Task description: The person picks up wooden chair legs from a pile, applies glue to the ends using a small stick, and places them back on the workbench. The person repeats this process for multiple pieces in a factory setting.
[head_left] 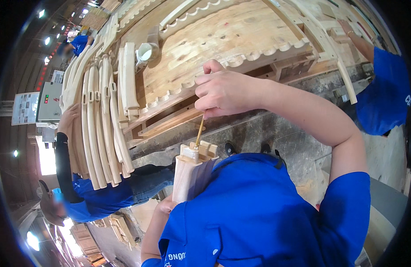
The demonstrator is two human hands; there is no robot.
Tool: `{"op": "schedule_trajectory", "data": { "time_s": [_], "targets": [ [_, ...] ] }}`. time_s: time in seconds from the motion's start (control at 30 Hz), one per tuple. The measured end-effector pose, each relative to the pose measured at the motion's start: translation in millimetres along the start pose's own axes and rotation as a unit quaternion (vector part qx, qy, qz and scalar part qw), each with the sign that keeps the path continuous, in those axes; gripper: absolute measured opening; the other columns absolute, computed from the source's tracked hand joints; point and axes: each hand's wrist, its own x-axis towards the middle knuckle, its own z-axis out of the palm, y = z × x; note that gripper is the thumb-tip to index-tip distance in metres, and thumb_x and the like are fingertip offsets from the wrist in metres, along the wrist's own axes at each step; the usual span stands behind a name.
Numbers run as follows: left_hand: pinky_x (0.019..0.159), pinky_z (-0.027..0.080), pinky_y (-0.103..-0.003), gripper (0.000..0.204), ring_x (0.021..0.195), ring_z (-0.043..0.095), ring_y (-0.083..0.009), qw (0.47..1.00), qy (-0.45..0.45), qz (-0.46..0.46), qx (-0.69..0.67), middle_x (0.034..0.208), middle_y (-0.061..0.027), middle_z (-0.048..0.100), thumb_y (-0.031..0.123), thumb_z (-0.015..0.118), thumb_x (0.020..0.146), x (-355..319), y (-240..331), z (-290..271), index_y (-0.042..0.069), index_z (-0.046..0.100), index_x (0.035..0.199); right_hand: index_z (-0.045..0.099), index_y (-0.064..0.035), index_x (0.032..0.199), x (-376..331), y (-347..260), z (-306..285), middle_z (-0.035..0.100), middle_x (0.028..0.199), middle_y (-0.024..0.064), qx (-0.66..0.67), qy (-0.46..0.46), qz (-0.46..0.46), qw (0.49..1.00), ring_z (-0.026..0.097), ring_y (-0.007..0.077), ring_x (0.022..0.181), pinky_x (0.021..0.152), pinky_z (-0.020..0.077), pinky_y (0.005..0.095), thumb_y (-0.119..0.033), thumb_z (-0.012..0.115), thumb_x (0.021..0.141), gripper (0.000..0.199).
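My right hand (pixel 221 91) pinches a thin yellowish stick (pixel 200 130) that points down. Its lower tip meets the stepped tenon ends of several pale wooden pieces (pixel 190 175) bunched upright against my blue shirt. A whitish wet coating shows on the nearest tenon (pixel 189 153). Low on the bundle, my left hand (pixel 167 204) grips the wooden pieces from the left side, its fingers partly hidden behind them. Whether the stick ends in bristles I cannot make out.
A workbench (pixel 223 42) with scalloped wooden rails lies ahead. On it, a plastic container (pixel 145 52) holds pale liquid. Curved wooden slats (pixel 98 120) are stacked at left beside a co-worker (pixel 87 200). Another person's arm (pixel 361 44) reaches in at right.
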Motion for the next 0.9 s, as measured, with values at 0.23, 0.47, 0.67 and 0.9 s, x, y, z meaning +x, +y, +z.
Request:
{"op": "schedule_trajectory", "data": {
  "time_s": [0.23, 0.47, 0.67, 0.9],
  "targets": [
    [0.105, 0.031, -0.037, 0.109, 0.123, 0.043, -0.0262, 1.0, 0.006, -0.007, -0.006, 0.134, -0.0149, 0.044, 0.018, 0.076, 0.046, -1, -7, -1, -0.001, 0.025, 0.141, 0.053, -0.0142, 0.067, -20, 1, -24, 0.048, 0.065, -0.0022, 0.014, -0.06, -0.016, 0.998, 0.049, 0.0158, 0.08, 0.09, 0.0277, 0.0404, -0.025, 0.068, 0.077, 0.021],
    [0.104, 0.032, -0.037, 0.109, 0.123, 0.043, -0.0266, 1.0, 0.008, -0.004, -0.008, 0.133, -0.0151, 0.044, 0.017, 0.076, 0.045, -2, -11, -8, -0.001, 0.025, 0.14, 0.054, -0.0148, 0.066, -29, 6, -20, 0.054, 0.067, -0.0032, -0.006, -0.031, 0.053, 0.998, 0.052, 0.0156, 0.081, 0.09, 0.0281, 0.0384, -0.027, 0.068, 0.074, 0.02],
    [0.104, 0.032, -0.037, 0.109, 0.122, 0.044, -0.0269, 1.0, 0.011, -0.006, -0.004, 0.133, -0.0152, 0.045, 0.017, 0.076, 0.045, -3, -13, -13, -0.002, 0.026, 0.14, 0.052, -0.0147, 0.067, -24, -6, 21, 0.048, 0.069, -0.0024, -0.025, 0.025, 0.024, 0.999, 0.05, 0.0169, 0.081, 0.088, 0.0291, 0.0409, -0.027, 0.069, 0.074, 0.022],
    [0.104, 0.032, -0.037, 0.109, 0.122, 0.044, -0.0272, 1.0, 0.001, -0.001, -0.016, 0.132, -0.0154, 0.045, 0.017, 0.075, 0.044, 1, -22, -15, -0.002, 0.026, 0.139, 0.047, -0.0141, 0.063, -45, -16, 12, 0.044, 0.069, -0.002, -0.038, 0.048, -0.007, 0.998, 0.047, 0.0172, 0.076, 0.084, 0.0308, 0.0404, -0.019, 0.07, 0.068, 0.024]
  ]
}}
